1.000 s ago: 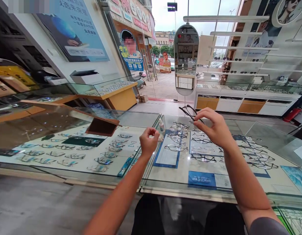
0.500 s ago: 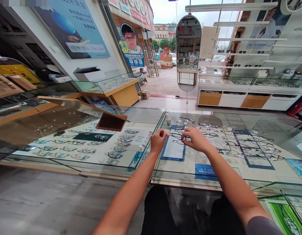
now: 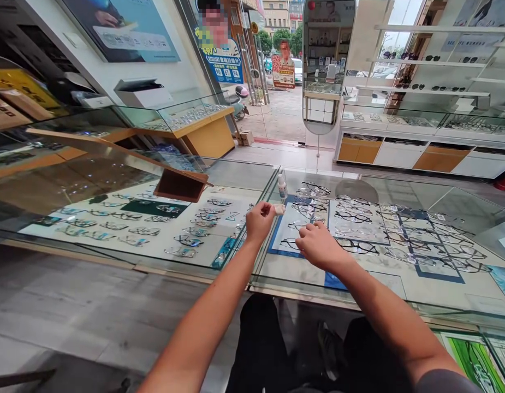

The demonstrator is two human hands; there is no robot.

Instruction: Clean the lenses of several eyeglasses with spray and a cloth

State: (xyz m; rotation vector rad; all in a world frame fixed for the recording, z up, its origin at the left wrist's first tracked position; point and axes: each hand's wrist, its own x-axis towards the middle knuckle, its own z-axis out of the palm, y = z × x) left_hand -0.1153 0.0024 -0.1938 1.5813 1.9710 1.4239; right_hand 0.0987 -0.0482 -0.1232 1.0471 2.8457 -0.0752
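My left hand (image 3: pixel 259 221) pinches a small, pale, crumpled piece of cloth or tissue (image 3: pixel 279 209) above the glass counter. To its right and slightly nearer me, my right hand (image 3: pixel 315 243) has its fingers curled down on a pair of dark-framed eyeglasses (image 3: pixel 290 244). One side of that frame sticks out left of the fingers; the hand hides the rest. Beneath it is a blue-edged white mat (image 3: pixel 277 244). Beyond my left hand stands a small white spray bottle (image 3: pixel 282 187). More eyeglasses (image 3: pixel 354 217) lie in rows to the right.
Inside the left glass case (image 3: pixel 154 267) several eyeglasses rest on a white base. A brown tray-like stand (image 3: pixel 180 184) sits on that case. An oval mirror (image 3: pixel 324 71) stands beyond the counter, and a white cabinet (image 3: pixel 402 155) runs along the far right.
My right hand has lowered toward me onto the mat, its fingers now curled further. My left hand still holds the pale piece. The view has tilted down.
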